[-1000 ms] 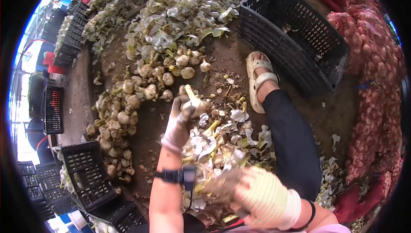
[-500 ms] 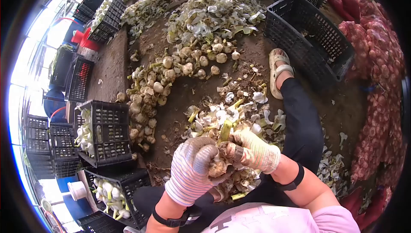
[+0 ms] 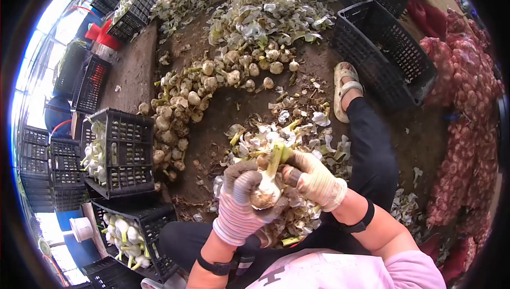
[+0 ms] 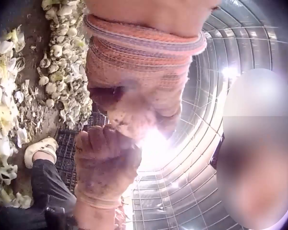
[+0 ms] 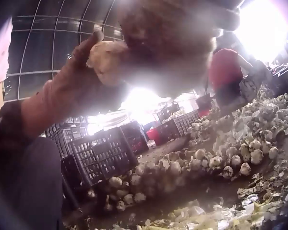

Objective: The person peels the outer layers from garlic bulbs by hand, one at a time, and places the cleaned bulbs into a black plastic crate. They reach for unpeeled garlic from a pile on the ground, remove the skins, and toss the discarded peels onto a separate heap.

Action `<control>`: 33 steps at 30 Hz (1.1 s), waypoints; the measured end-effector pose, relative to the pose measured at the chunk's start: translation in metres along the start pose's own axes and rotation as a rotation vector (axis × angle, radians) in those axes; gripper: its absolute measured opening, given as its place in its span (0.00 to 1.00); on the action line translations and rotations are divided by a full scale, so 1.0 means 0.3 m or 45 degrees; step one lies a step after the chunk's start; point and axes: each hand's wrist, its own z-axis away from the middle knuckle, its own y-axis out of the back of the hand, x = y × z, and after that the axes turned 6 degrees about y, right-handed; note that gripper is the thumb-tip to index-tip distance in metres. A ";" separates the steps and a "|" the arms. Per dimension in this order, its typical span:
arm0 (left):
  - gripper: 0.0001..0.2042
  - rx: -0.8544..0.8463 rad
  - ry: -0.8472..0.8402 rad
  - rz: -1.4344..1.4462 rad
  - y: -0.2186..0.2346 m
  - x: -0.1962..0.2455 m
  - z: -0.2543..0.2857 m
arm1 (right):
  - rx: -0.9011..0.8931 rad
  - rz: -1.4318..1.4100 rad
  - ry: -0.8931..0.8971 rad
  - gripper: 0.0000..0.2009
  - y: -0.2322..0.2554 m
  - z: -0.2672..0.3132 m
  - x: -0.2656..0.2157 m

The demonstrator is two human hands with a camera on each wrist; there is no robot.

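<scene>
A garlic bulb [image 3: 265, 193] with a thick green stem [image 3: 275, 159] is held up over the peelings in the head view. The gloved left hand [image 3: 243, 198] grips the bulb from the left, fingers curled round it. At the stem, the gloved right hand [image 3: 312, 178] has its fingers curled and its thumb against the stalk. In the left wrist view the left hand [image 4: 134, 86] and right hand [image 4: 105, 165] meet, hiding the bulb. The right wrist view shows the bulb [image 5: 107, 60] in the left hand [image 5: 69, 91], beside the blurred right hand [image 5: 173, 43].
Unpeeled bulbs [image 3: 170, 113] curve along the left, below a leaf heap [image 3: 265, 13]. Crates of white bulbs [image 3: 130, 153] stand at the left, a black crate [image 3: 366, 50] at the upper right, and red net sacks [image 3: 462, 113] along the right. Peelings [image 3: 255, 143] lie beyond the hands.
The left hand has come back from beside the bulb pile with a bulb and met the right. Since half a second ago the bulb has turned more upright, its pale side showing.
</scene>
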 end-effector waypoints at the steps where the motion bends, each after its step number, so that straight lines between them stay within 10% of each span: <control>1: 0.28 0.015 0.118 0.257 -0.005 -0.011 0.004 | -0.011 -0.135 -0.010 0.22 -0.002 -0.003 -0.013; 3: 0.27 -0.076 0.621 0.764 -0.008 -0.007 0.004 | -0.122 -0.230 -0.016 0.23 0.027 -0.005 0.015; 4: 0.21 -0.032 0.472 0.707 0.000 0.000 -0.009 | -0.237 -0.325 -0.017 0.26 0.035 -0.006 0.026; 6: 0.18 -0.009 1.380 2.297 -0.015 -0.055 0.002 | -0.169 -0.351 -0.042 0.26 0.024 -0.010 0.024; 7: 0.22 -0.007 1.461 2.129 -0.035 -0.112 0.018 | -0.107 -0.377 -0.063 0.26 0.014 -0.014 0.016; 10: 0.26 0.158 1.047 1.314 -0.052 -0.119 0.021 | 0.038 -0.417 -0.080 0.23 -0.023 -0.027 -0.031; 12: 0.34 0.204 0.942 1.604 -0.063 -0.034 0.017 | 0.040 -0.100 -0.165 0.21 -0.020 -0.025 -0.032; 15: 0.46 0.208 0.613 0.993 -0.086 -0.070 0.041 | -0.211 0.086 -0.134 0.18 -0.013 -0.018 0.054; 18: 0.38 0.024 0.622 1.062 -0.056 -0.084 0.059 | -0.238 -0.029 -0.231 0.19 0.000 -0.002 0.012; 19: 0.31 0.087 0.289 0.685 -0.021 -0.050 0.003 | -0.385 0.025 -0.125 0.22 0.028 -0.013 0.027; 24: 0.11 0.084 0.578 0.893 -0.020 -0.081 0.002 | -0.275 -0.385 -0.269 0.25 0.021 0.002 0.034; 28: 0.16 -0.222 0.441 0.977 0.017 -0.102 0.036 | 0.129 -0.486 -0.076 0.19 0.082 -0.029 -0.042; 33: 0.33 -0.015 0.756 1.925 0.049 -0.085 0.053 | 0.127 0.751 -0.084 0.15 0.102 -0.050 -0.034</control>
